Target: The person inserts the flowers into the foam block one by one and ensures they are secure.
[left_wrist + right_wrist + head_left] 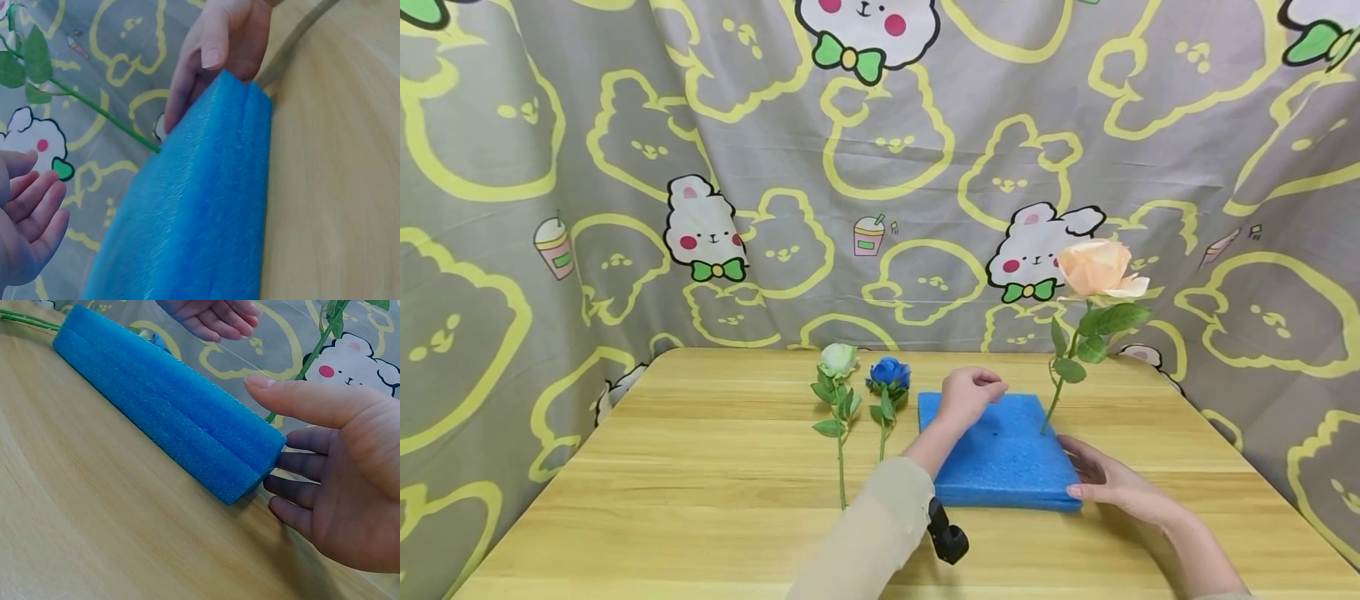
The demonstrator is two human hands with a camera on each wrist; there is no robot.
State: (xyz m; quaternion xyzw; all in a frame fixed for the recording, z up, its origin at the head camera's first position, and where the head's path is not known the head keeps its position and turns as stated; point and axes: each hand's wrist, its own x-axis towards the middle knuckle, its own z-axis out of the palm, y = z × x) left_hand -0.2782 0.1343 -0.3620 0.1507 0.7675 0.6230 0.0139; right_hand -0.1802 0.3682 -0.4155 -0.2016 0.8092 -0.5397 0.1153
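A peach rose (1101, 271) stands upright, its stem (106, 115) stuck in the right part of a blue foam block (1007, 458). My left hand (973, 396) is raised over the back left part of the block, fingers loosely bent and nothing in them, as the left wrist view also shows. At the block's right side is my right hand (1120, 487). In the right wrist view its thumb lies over the near top corner, and its relaxed fingers (303, 465) are against the side face. A small dark hole (996, 434) shows in the foam top.
Left of the block, a white-green rose (838, 362) and a blue rose (890, 373) lie on the wooden table (700, 467), stems toward me. A black strap piece (949, 537) hangs by my left sleeve. Patterned cloth (895, 183) hangs behind the table and along both sides.
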